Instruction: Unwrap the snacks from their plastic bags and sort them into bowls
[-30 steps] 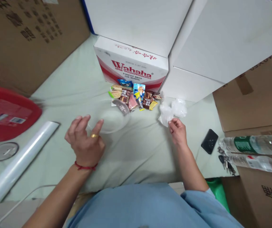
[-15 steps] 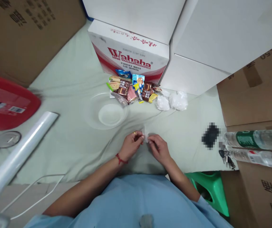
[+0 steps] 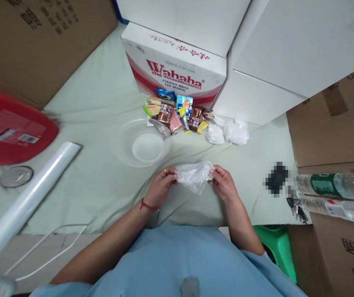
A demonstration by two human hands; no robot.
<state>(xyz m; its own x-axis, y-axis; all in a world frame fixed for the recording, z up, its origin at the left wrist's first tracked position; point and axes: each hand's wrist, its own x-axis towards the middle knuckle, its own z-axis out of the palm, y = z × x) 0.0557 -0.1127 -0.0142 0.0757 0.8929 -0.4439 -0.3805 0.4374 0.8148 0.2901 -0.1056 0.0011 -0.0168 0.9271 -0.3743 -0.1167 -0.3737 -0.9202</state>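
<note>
Stretched between my two hands is a thin, crinkled, clear plastic cover point(image 3: 194, 176) with a gathered edge. My left hand point(image 3: 162, 185) pinches its left end, and my right hand point(image 3: 223, 181) pinches the right end. Just beyond and left of my hands stands a clear plastic bowl point(image 3: 124, 144); nothing shows inside it. Wrapped snacks point(image 3: 177, 115) lie in a heap behind the bowl and to its right. Beside them rest white crumpled plastic bundles point(image 3: 236, 132).
A white and red Wahaha carton point(image 3: 177, 74) stands behind the snacks. On the left are a red container point(image 3: 16, 128), a long plastic-film roll point(image 3: 34, 198) and a round lid point(image 3: 17, 176). Bottles point(image 3: 334, 184) and keys point(image 3: 297, 208) lie at the right. A green stool point(image 3: 280, 247) stands below.
My hands have moved apart, my left to the left and my right to the right. The bunched plastic between them is now spread out wider.
</note>
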